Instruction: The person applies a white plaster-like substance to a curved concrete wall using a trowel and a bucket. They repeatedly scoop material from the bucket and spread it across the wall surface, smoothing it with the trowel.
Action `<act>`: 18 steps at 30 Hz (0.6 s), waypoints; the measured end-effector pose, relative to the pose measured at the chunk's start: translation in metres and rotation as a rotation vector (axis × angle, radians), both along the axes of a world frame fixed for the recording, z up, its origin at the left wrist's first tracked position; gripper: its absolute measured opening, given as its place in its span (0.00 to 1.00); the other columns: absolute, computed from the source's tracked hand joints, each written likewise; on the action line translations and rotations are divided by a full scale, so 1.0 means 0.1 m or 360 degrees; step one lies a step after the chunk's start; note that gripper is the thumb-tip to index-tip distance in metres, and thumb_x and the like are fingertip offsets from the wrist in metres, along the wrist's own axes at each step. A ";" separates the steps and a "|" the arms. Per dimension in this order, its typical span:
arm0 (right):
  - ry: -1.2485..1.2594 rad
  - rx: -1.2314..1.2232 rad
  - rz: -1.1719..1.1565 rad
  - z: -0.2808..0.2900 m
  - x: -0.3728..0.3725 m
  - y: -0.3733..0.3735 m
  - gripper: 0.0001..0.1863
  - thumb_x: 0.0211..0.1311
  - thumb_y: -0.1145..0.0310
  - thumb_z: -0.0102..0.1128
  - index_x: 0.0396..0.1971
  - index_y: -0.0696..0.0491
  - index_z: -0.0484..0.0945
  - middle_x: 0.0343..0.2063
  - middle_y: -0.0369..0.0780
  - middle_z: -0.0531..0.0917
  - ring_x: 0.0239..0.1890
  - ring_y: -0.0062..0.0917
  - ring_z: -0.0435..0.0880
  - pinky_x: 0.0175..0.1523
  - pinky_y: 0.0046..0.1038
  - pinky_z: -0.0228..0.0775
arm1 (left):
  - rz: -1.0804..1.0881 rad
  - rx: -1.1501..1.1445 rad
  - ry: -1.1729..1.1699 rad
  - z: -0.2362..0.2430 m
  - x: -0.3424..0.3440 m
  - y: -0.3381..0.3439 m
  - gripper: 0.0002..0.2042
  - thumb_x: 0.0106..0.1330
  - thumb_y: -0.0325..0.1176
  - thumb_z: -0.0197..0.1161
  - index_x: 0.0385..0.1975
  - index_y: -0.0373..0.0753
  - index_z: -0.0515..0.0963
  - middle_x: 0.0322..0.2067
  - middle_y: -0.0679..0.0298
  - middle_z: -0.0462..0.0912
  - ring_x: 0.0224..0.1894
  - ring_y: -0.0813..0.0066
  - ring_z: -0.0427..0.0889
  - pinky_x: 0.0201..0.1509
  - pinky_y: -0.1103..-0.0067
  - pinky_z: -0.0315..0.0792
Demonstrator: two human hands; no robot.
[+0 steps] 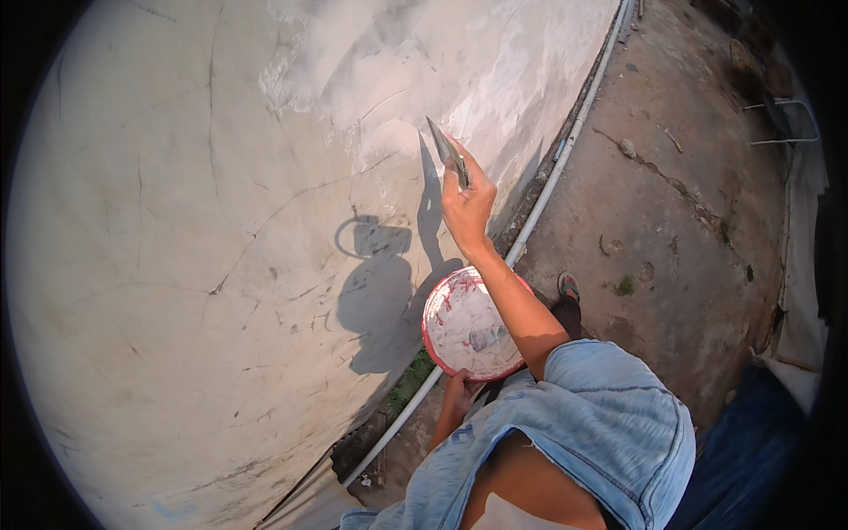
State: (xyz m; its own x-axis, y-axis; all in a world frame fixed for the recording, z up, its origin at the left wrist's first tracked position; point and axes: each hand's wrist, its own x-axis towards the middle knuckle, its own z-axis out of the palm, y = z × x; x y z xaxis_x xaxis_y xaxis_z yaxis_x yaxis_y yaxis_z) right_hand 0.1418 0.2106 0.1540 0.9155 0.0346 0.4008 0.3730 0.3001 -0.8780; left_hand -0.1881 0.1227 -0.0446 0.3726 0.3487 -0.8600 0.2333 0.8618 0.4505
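My right hand [468, 205] is raised near the wall [291, 177], its fingers closed round a grey metal putty knife [449, 150]. The blade points up and away from me, and its shadow falls on the wall beside it. Lower down, my left hand [459, 387] grips the near rim of a round red basin [427, 329], mostly hidden beneath it. White paste [464, 309] coats the basin's inside, with a small greyish patch in it that I cannot make out. My right forearm covers part of the basin's right side.
Fresh whitish smears [512, 71] cover the wall's upper part; thin cracks run across the rest. A pale pipe [565, 150] follows the wall's foot. To the right lies a stained concrete floor [654, 230], with my sandalled foot [568, 284] on it. A metal frame [799, 124] stands far right.
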 end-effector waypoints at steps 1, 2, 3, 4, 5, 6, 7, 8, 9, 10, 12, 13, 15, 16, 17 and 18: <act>0.0241 -0.0062 -0.0020 -0.12 0.24 -0.02 0.17 0.63 0.80 0.50 0.50 0.56 0.80 0.46 0.43 0.85 0.44 0.19 0.82 0.48 0.23 0.73 | -0.0020 -0.0029 0.0013 -0.02 0.01 0.01 0.24 0.61 0.23 0.46 0.59 0.24 0.60 0.54 0.45 0.74 0.53 0.54 0.79 0.62 0.63 0.74; 0.0273 -0.0069 -0.0064 -0.18 0.37 -0.02 0.18 0.63 0.80 0.50 0.50 0.56 0.81 0.46 0.43 0.85 0.44 0.18 0.82 0.49 0.22 0.72 | -0.0017 -0.0002 -0.0016 0.02 0.01 -0.02 0.25 0.61 0.23 0.47 0.60 0.24 0.59 0.54 0.44 0.74 0.54 0.54 0.79 0.62 0.63 0.74; 0.0304 -0.0072 -0.0093 -0.19 0.48 -0.02 0.18 0.64 0.80 0.50 0.51 0.56 0.81 0.46 0.42 0.85 0.45 0.18 0.81 0.50 0.22 0.71 | -0.0003 0.0040 -0.0050 0.11 0.06 -0.05 0.25 0.61 0.23 0.47 0.60 0.24 0.59 0.54 0.44 0.74 0.54 0.53 0.79 0.62 0.63 0.74; 0.0125 -0.0024 -0.0153 -0.19 0.54 0.00 0.19 0.62 0.81 0.50 0.51 0.55 0.81 0.46 0.42 0.85 0.46 0.19 0.82 0.51 0.22 0.71 | 0.0011 0.0083 -0.0085 0.16 0.10 -0.05 0.26 0.61 0.23 0.47 0.61 0.24 0.58 0.54 0.43 0.73 0.54 0.53 0.79 0.62 0.63 0.74; -0.0053 0.0026 -0.0213 -0.17 0.60 0.05 0.20 0.60 0.82 0.51 0.51 0.54 0.81 0.46 0.42 0.85 0.47 0.21 0.82 0.53 0.22 0.71 | 0.0004 0.0082 -0.0055 0.16 0.11 -0.02 0.26 0.60 0.23 0.47 0.60 0.24 0.58 0.54 0.43 0.73 0.54 0.53 0.78 0.62 0.63 0.74; -0.0218 0.0003 -0.0227 -0.11 0.63 0.08 0.24 0.56 0.84 0.51 0.52 0.53 0.81 0.48 0.43 0.84 0.49 0.26 0.82 0.54 0.25 0.72 | 0.0003 0.0070 -0.0019 0.14 0.10 -0.02 0.26 0.60 0.23 0.48 0.60 0.24 0.58 0.54 0.42 0.73 0.55 0.52 0.78 0.62 0.63 0.74; -0.0389 -0.0047 -0.0250 0.02 0.65 0.10 0.27 0.52 0.86 0.50 0.53 0.51 0.80 0.49 0.43 0.83 0.51 0.32 0.81 0.56 0.29 0.73 | -0.0009 0.0029 0.0013 0.12 0.08 -0.05 0.26 0.60 0.23 0.48 0.60 0.24 0.58 0.54 0.42 0.73 0.55 0.52 0.78 0.61 0.63 0.75; -0.0559 -0.0098 -0.0270 0.12 0.67 0.13 0.31 0.47 0.87 0.50 0.53 0.50 0.80 0.50 0.44 0.83 0.54 0.37 0.81 0.57 0.32 0.74 | 0.0020 -0.0013 0.0004 0.08 0.07 -0.05 0.24 0.60 0.23 0.48 0.58 0.24 0.61 0.52 0.43 0.75 0.52 0.53 0.80 0.58 0.63 0.77; -0.0611 -0.0095 -0.0248 0.20 0.68 0.17 0.33 0.46 0.87 0.50 0.54 0.48 0.80 0.51 0.44 0.82 0.55 0.40 0.80 0.59 0.33 0.73 | 0.0054 -0.0042 0.0004 0.02 0.04 -0.06 0.21 0.61 0.22 0.47 0.56 0.25 0.64 0.50 0.44 0.77 0.50 0.54 0.82 0.55 0.63 0.79; -0.0667 -0.0082 -0.0224 0.29 0.69 0.23 0.34 0.45 0.88 0.50 0.55 0.47 0.79 0.53 0.44 0.80 0.56 0.42 0.79 0.60 0.34 0.72 | 0.0090 -0.0062 0.0000 -0.04 0.01 -0.04 0.19 0.61 0.22 0.47 0.54 0.25 0.67 0.47 0.46 0.79 0.47 0.55 0.83 0.52 0.64 0.81; -0.0668 -0.0083 -0.0195 0.40 0.62 0.36 0.37 0.43 0.88 0.50 0.56 0.45 0.78 0.56 0.45 0.78 0.58 0.44 0.76 0.62 0.37 0.71 | 0.0085 -0.0115 -0.0002 -0.17 -0.05 -0.04 0.19 0.61 0.22 0.47 0.54 0.25 0.66 0.47 0.45 0.80 0.46 0.54 0.84 0.52 0.63 0.81; -0.0610 -0.0097 -0.0182 0.41 0.49 0.41 0.38 0.42 0.88 0.50 0.57 0.44 0.77 0.58 0.45 0.77 0.59 0.45 0.75 0.62 0.38 0.70 | 0.0084 -0.0143 -0.0002 -0.21 -0.07 -0.04 0.19 0.61 0.22 0.48 0.54 0.24 0.66 0.47 0.45 0.80 0.46 0.54 0.84 0.51 0.63 0.81; -0.0582 -0.0118 -0.0120 0.40 0.16 0.47 0.40 0.41 0.89 0.50 0.59 0.43 0.76 0.60 0.45 0.74 0.61 0.45 0.73 0.62 0.40 0.70 | 0.0136 -0.0128 0.0015 -0.27 -0.12 -0.05 0.20 0.61 0.22 0.47 0.54 0.24 0.66 0.47 0.45 0.80 0.46 0.53 0.84 0.51 0.63 0.81; -0.0610 -0.0127 -0.0070 0.37 -0.06 0.48 0.41 0.41 0.89 0.50 0.59 0.42 0.75 0.61 0.46 0.73 0.62 0.44 0.73 0.62 0.41 0.70 | 0.0170 -0.0122 0.0027 -0.28 -0.13 -0.06 0.20 0.61 0.22 0.47 0.54 0.23 0.66 0.47 0.44 0.79 0.46 0.53 0.84 0.51 0.63 0.81; -0.0676 -0.0244 -0.0019 0.26 -0.24 0.49 0.41 0.40 0.89 0.50 0.59 0.42 0.76 0.61 0.45 0.73 0.61 0.43 0.73 0.62 0.41 0.71 | 0.0162 -0.0097 0.0028 -0.24 -0.08 -0.06 0.20 0.61 0.22 0.47 0.54 0.23 0.66 0.47 0.44 0.79 0.46 0.53 0.83 0.51 0.63 0.81; -0.0735 -0.0359 0.0039 0.15 -0.41 0.48 0.41 0.39 0.89 0.50 0.58 0.42 0.77 0.61 0.45 0.73 0.61 0.43 0.74 0.62 0.41 0.71 | 0.0159 -0.0071 0.0034 -0.13 -0.02 -0.07 0.20 0.61 0.22 0.47 0.54 0.23 0.66 0.47 0.44 0.79 0.46 0.52 0.83 0.52 0.63 0.81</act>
State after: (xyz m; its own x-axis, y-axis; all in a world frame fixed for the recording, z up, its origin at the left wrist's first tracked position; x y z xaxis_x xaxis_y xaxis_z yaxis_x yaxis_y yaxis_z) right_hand 0.1011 0.2590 0.1691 0.6424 0.1862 0.7434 0.7325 0.1361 -0.6670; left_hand -0.1896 0.1161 -0.0576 0.3192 0.3447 -0.8828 0.1542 0.9002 0.4072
